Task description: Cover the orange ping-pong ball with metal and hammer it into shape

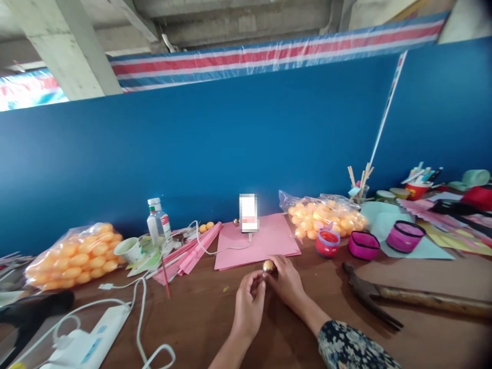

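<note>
Both my hands meet low in the middle of the brown table (215,312). My right hand (286,279) pinches a small orange ball (268,265) at its fingertips. My left hand (249,302) is curled beside it, fingertips touching the ball's left side. Just behind the hands lies a pink paper sheet (269,238), with a phone (248,212) standing at its back edge and a white cable running off it.
Bags of orange balls sit at the left (73,256) and right (326,215). A hammer (403,297) lies at the right, near a red cup (328,243) and pink tubs (363,245). A bottle (157,220), pink strips (192,251) and a power strip (88,343) are on the left.
</note>
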`<state>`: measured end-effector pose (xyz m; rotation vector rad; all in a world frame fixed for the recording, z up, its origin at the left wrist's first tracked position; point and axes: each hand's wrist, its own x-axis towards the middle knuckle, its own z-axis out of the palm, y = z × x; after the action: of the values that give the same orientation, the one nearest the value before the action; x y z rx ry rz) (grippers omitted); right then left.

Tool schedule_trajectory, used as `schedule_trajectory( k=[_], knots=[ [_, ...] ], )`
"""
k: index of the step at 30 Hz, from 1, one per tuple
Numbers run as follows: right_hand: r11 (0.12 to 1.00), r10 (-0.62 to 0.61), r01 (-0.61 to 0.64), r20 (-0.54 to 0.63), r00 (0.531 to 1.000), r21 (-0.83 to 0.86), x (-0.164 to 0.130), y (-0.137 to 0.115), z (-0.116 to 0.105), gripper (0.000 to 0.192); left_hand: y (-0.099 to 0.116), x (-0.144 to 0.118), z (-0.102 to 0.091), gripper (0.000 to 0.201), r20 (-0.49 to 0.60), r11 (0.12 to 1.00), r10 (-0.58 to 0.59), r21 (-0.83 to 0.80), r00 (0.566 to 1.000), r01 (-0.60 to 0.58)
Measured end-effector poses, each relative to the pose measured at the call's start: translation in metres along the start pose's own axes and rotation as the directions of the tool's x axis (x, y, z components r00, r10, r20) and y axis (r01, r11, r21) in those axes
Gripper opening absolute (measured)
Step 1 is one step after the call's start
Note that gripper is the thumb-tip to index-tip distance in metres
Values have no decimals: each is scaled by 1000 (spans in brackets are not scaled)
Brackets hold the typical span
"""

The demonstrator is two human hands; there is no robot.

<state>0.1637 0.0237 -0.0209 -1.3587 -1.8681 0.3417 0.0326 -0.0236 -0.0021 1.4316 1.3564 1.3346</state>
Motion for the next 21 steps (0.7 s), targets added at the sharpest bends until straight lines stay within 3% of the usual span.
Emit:
schedule_trajectory(
  k=[3, 7, 12, 21],
  knots=[
    [1000, 13, -13, 7, 1000, 6, 0, 1, 1, 30, 2, 13, 6, 27, -58, 999, 11, -34, 998, -13],
    [995, -3, 11, -79, 997, 101, -1, 2, -1, 41, -12, 25, 12, 34, -119, 996, 2, -89, 993, -13],
    [980, -80, 89, -58, 995, 176, -4, -5, -6, 48, -25, 27, 7, 42, -8, 987, -33, -157, 999, 31],
    [969, -245, 245, -8, 970, 29, -1, -18, -17, 45, -28, 30, 2, 45, 50, 987, -58, -146, 997, 64]
  ],
)
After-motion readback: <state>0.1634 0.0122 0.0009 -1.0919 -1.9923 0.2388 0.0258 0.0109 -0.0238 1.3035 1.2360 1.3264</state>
